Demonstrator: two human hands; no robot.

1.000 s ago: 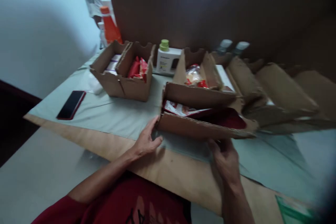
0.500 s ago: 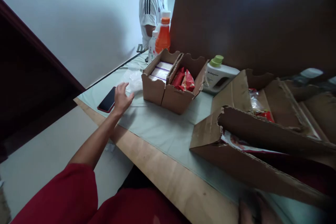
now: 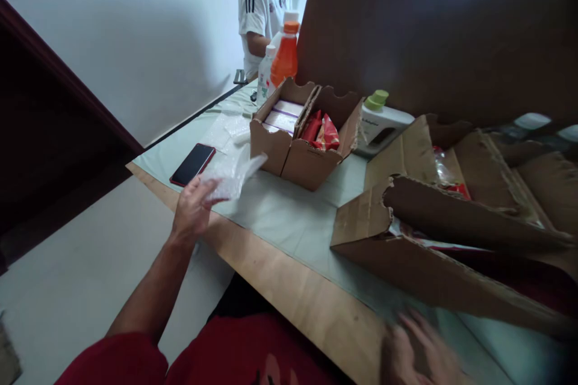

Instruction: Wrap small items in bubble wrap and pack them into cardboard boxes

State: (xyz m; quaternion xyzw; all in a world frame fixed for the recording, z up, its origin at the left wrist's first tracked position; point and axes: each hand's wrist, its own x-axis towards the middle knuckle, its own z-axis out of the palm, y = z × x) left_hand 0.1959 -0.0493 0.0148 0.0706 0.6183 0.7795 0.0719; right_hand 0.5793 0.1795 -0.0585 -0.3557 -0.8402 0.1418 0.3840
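Note:
My left hand (image 3: 194, 207) pinches a piece of clear bubble wrap (image 3: 232, 178) between thumb and fingers, just above the table's front edge. Beyond that hand a black phone with a red edge (image 3: 193, 163) lies flat on the pale green cloth (image 3: 289, 207). More bubble wrap (image 3: 224, 129) rests on the cloth behind the phone. At the bottom right, my right hand (image 3: 418, 349) is smeared by motion near the table edge, below a large cardboard box (image 3: 433, 271). Whether its fingers hold anything I cannot make out.
Two joined cardboard bins (image 3: 307, 162) hold white packs (image 3: 282, 117) and red packets (image 3: 323, 132). Behind stand an orange bottle (image 3: 285, 60), a clear bottle (image 3: 265, 75) and a white jug with a green cap (image 3: 383, 126). A person in a white shirt (image 3: 259, 6) stands beyond the table.
My left hand has taken hold of a piece of bubble wrap and drawn it back toward me, past the phone. My right hand shows more at the bottom right. The view has shifted slightly.

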